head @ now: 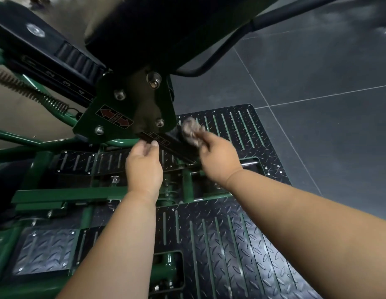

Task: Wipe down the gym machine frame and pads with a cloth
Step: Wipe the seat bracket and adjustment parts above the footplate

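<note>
1. Looking straight down past the underside of a black seat pad (pixel 144 29) onto a green machine frame (pixel 65 194) with black tread plates (pixel 231 244).
2. Landmark for everything here: the black numbered bar (pixel 166 142) sticking out from under the green bracket (pixel 123 108), which carries the red double-arrow sticker.
3. Right hand (pixel 218 156) at the right end of the numbered bar, fingers curled round a bunched grey cloth (pixel 192 131), grip clamped on it.
4. Cloth pressed against the bar just where it leaves the bracket, blurred at the edges, exact contact patch hard to make out.
5. Left hand (pixel 144 162) just left of the cloth, at the near side of the bar, thumb and fingertips up against the bar's lower edge beside the printed numbers; fingers bent toward it, holding the edge lightly rather than wrapped right round.
6. Far left of the bar: a coiled spring (pixel 28 91) running up along the green tube, and a second black scale marked 2, 3, 4 above it.
7. Beyond the bar, to the right: a slotted tread plate, then dark grey floor tiles (pixel 317 72).
8. Below the bar, toward the camera: more green crossbars, bolts, and a large tread plate under both forearms.
</note>
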The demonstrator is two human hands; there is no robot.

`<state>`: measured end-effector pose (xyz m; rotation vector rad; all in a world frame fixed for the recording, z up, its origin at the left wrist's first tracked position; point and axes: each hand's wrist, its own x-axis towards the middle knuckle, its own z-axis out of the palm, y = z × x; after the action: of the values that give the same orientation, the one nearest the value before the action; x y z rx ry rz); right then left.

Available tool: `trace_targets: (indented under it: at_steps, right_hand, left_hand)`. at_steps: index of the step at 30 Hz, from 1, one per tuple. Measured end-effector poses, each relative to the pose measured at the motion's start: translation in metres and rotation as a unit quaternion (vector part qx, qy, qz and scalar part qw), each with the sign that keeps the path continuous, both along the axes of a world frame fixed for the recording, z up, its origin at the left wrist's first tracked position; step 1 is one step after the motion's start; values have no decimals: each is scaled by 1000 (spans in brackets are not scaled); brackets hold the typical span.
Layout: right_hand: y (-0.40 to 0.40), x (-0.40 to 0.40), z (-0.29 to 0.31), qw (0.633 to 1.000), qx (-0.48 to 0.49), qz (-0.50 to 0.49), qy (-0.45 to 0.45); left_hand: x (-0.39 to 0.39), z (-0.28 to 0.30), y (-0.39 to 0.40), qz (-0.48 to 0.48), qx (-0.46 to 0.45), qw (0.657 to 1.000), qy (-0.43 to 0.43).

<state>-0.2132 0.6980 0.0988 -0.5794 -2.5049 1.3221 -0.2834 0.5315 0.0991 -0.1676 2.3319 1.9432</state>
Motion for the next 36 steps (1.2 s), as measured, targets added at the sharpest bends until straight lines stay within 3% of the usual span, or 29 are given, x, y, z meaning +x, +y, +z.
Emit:
trace_targets:
  at_steps: [3, 8, 11, 14, 19, 21, 25, 30, 36]
  right_hand:
    - [-21, -22, 17, 997, 15, 47, 55]
    - [-24, 6, -4, 996, 67, 58, -12]
    - [6, 23, -15, 998, 35, -42, -42]
    - [28, 11, -15, 986, -5, -168, -10]
    - [-27, -5, -10, 997, 35, 53, 35]
    - [-33, 5, -23, 998, 42, 37, 31]
    - [-3, 32, -50, 993, 64, -14, -98]
    - [-36, -8, 1, 995, -18, 27, 91]
    - [-28, -16, -12, 999, 10, -6, -44]
  left_hand:
    - [5, 3, 2, -11, 24, 1000, 0]
    - [5, -2, -1, -27, 44, 999, -3]
    - [1, -4, -4, -19, 61, 998, -5]
    - [2, -4, 1, -3, 64, 998, 2]
    - [5, -5, 8, 29, 55, 998, 12]
    - [4, -4, 8, 34, 58, 998, 6]
    - [4, -4, 7, 24, 60, 998, 7]
    - [0, -8, 7, 19, 15, 999, 29]
    - [-3, -10, 11, 35, 7, 998, 44]
